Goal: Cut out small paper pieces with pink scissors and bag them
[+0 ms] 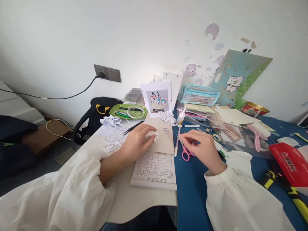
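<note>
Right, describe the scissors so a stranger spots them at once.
Find the blue mat on the desk's right half. Near its left edge, under the right hand, lie the scissors. Only they have bright pink loop handles; the pen alongside is white.

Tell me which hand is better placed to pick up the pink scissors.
Right, probably. The right hand lies over the pink scissors, fingers beside the handles. The left hand is farther off, resting on a white paper cutout.
</note>
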A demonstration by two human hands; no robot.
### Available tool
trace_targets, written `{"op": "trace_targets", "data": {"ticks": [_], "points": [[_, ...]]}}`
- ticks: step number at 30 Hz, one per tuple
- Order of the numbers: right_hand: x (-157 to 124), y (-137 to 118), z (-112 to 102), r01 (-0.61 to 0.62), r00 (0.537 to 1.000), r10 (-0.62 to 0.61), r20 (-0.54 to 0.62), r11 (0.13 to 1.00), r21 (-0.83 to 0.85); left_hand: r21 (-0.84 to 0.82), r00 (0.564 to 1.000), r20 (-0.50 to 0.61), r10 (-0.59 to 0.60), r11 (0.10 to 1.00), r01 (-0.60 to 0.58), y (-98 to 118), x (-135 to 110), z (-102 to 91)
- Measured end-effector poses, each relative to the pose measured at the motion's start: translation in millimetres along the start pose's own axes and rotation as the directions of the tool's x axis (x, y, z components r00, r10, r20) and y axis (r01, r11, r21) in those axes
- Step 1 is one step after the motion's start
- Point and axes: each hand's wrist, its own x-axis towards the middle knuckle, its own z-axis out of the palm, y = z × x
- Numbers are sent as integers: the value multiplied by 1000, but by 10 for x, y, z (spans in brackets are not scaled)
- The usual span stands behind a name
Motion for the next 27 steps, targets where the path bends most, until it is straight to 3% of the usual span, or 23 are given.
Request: {"op": "trace_targets", "data": {"ticks": [3, 9, 17, 22, 27], "points": [[123, 109, 201, -69, 996, 67, -51, 997, -47, 51, 996, 71, 61, 997, -64, -55, 40, 88], [264, 90, 490, -59, 997, 66, 36, 984, -169, 117, 976, 186, 111, 984, -134, -101, 102, 194], [346, 93, 572, -98, 992, 111, 61, 978, -183, 67, 964, 226, 138, 985, -156, -68, 58, 142], [343, 94, 510, -155, 987, 157, 28, 986, -60, -19, 966, 214, 142, 990, -141, -45, 6, 95], [191, 41, 374, -184, 983, 181, 42, 979, 85, -97, 988, 143, 56, 994, -42, -35, -10, 54]]}}
